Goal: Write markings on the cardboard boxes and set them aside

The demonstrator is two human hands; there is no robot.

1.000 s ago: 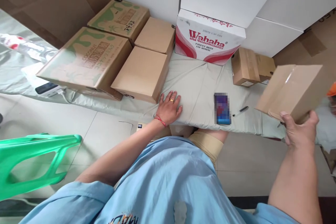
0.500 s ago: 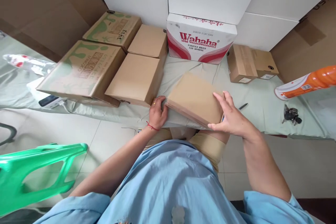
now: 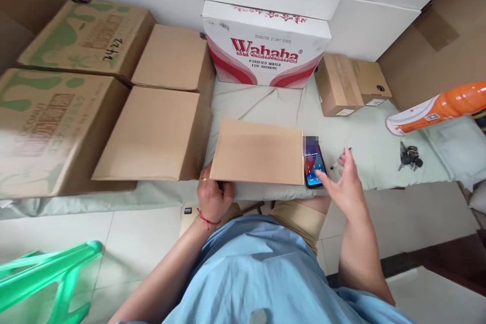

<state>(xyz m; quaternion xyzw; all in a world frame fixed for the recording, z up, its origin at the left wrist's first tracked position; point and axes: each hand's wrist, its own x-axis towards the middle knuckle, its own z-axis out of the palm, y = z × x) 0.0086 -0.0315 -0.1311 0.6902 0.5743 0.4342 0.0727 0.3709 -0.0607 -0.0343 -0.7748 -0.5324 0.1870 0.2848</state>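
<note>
A plain brown cardboard box (image 3: 260, 154) lies flat in front of me on the cloth-covered table. My left hand (image 3: 214, 195), with a ring and a red wrist cord, is closed at its left front corner; its fingertips are partly hidden. My right hand (image 3: 343, 182) is open in the air, fingers apart and empty, right of the box. A lit smartphone (image 3: 315, 164) lies against the box's right end, close to my right thumb. Behind my right fingers a pen (image 3: 334, 164) shows in part.
Left stand two brown boxes (image 3: 152, 131) and two green-printed cartons (image 3: 49, 121). A white-and-red water carton (image 3: 266, 50) stands at the back, with two small boxes (image 3: 337, 86) beside it. Right lie an orange bottle (image 3: 436, 109) and keys (image 3: 410, 156). A green stool (image 3: 49, 273) is below left.
My right hand brought the box from the far right to the middle, set it down and let go. My left hand went from flat on the cloth to the box's corner.
</note>
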